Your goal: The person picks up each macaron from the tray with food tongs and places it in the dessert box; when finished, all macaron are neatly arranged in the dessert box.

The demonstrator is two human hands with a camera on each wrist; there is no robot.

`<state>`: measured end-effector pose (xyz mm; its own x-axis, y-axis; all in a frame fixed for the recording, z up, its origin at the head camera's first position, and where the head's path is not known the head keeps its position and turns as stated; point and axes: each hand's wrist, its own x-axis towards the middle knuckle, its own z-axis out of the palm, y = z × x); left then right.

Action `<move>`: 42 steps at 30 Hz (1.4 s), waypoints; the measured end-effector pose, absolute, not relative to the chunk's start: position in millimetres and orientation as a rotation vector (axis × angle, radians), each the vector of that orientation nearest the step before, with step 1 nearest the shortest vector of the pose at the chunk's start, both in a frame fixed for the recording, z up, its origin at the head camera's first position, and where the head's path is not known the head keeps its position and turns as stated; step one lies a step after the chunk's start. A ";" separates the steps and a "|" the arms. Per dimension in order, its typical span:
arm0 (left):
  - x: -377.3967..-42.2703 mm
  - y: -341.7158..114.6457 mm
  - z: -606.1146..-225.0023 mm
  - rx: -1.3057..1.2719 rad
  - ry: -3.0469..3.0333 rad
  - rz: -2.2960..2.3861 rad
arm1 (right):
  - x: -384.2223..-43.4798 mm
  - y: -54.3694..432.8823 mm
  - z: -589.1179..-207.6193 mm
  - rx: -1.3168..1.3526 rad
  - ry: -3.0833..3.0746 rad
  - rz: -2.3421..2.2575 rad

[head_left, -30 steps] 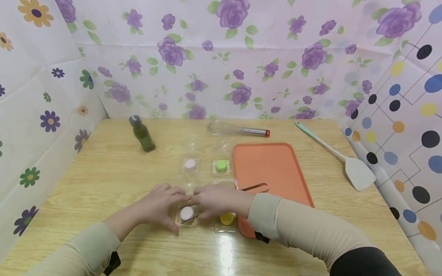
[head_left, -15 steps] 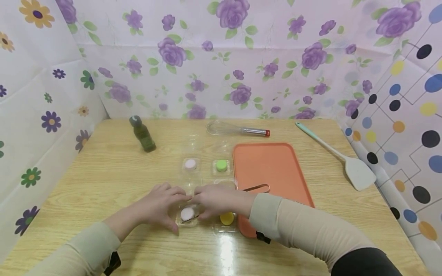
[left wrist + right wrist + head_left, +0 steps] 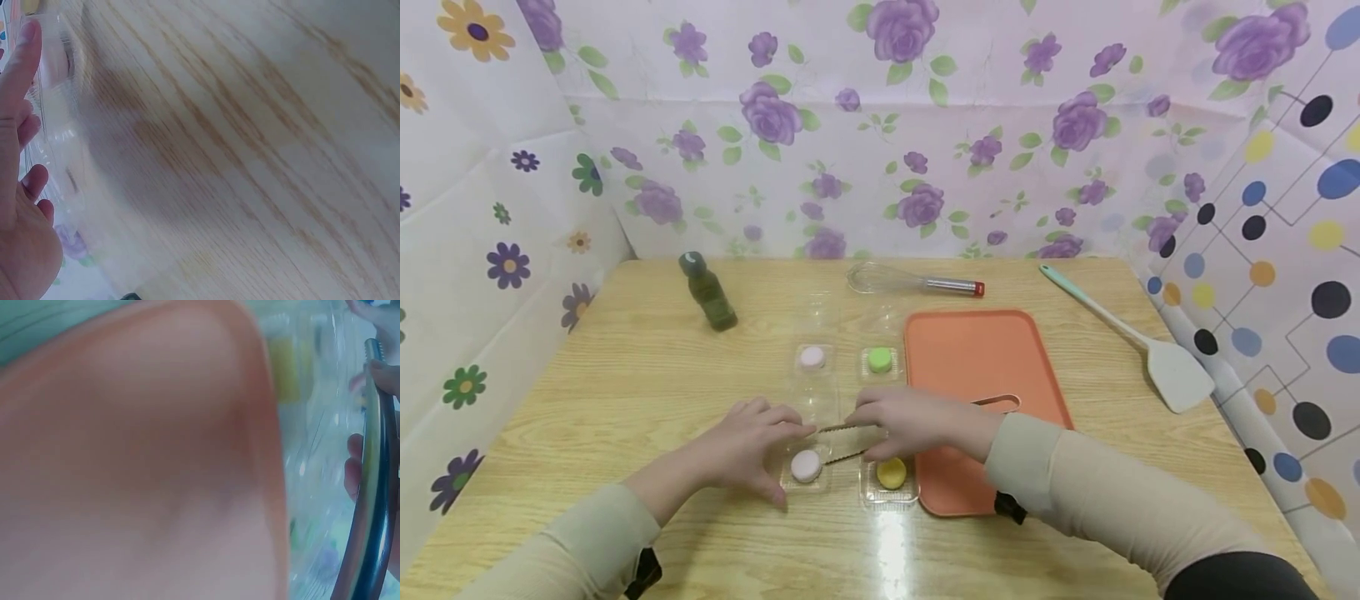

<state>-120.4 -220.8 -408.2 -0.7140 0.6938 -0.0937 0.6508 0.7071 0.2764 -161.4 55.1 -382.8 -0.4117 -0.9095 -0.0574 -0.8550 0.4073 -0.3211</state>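
In the head view my left hand (image 3: 748, 450) rests at the left side of a small clear plastic box (image 3: 797, 486), thumb and index finger spread at its edges. Inside sits a pale pink macaron (image 3: 806, 466). My right hand (image 3: 910, 421) holds metal tongs (image 3: 375, 469). Their toothed tips stand apart, just right of that macaron. A yellow macaron (image 3: 891, 473) lies in another clear box (image 3: 889, 502) below the right hand. The left wrist view shows the left thumb (image 3: 22, 59) straight along the pink macaron's box.
An orange tray (image 3: 977, 350) lies under the right forearm. Behind the hands are a second pink macaron (image 3: 812, 357) and a green macaron (image 3: 880, 360) in open clear boxes. A whisk (image 3: 951, 286), a dark green bottle (image 3: 710, 293) and a white spatula (image 3: 1178, 375) lie farther out.
My right hand has moved right with the tongs, whose tips have spread and left the near pink macaron. That macaron stays in its box. The left hand has hardly moved.
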 end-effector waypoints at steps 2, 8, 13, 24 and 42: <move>-120.3 -220.5 -408.0 1.081 2.722 0.333 | -164.0 65.7 -382.9 -1.523 2.452 -0.414; -120.7 -220.7 -408.4 1.084 2.727 0.318 | -169.7 95.1 -384.4 -1.394 2.526 -0.494; -121.3 -221.1 -409.2 1.081 2.727 0.319 | -174.6 118.4 -389.6 -1.323 2.606 -0.537; -120.7 -219.4 -405.1 1.086 2.744 0.286 | -183.0 173.1 -396.4 -1.059 2.734 -0.687; -140.0 -196.8 -391.4 1.124 2.758 0.269 | -192.3 258.3 -408.2 -0.621 2.978 -0.654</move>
